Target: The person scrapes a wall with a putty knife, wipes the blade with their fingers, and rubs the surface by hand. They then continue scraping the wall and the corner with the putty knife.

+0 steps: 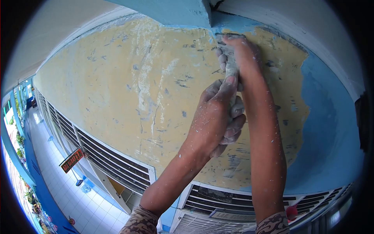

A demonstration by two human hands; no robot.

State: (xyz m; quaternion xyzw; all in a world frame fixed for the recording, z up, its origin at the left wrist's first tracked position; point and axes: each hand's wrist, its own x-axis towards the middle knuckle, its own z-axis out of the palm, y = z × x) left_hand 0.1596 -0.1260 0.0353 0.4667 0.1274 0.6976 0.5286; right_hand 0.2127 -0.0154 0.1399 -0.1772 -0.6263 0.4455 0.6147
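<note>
Both of my hands are raised to the wall (113, 78), on a dust-coated scraper (232, 67). My left hand (213, 113) is closed round its lower handle, with the thumb lying along it. Higher up, my right hand (247, 52) wraps the scraper's head, thumb on top and fingers curled round the left side. The scraper's edge meets the wall close under the blue beam (183, 11); most of the blade is hidden by my right hand. Pale dust and flakes cover my fingers and forearms. Around the hands the wall is yellowish, with scraped grey marks and white streaks.
Blue paint (323, 128) borders the scraped area at right. Below run louvred windows (113, 167) and an open door (107, 179). A sign (72, 160) juts out at left above the tiled corridor floor (93, 208), far beneath me. Potted plants (33, 199) line its outer side.
</note>
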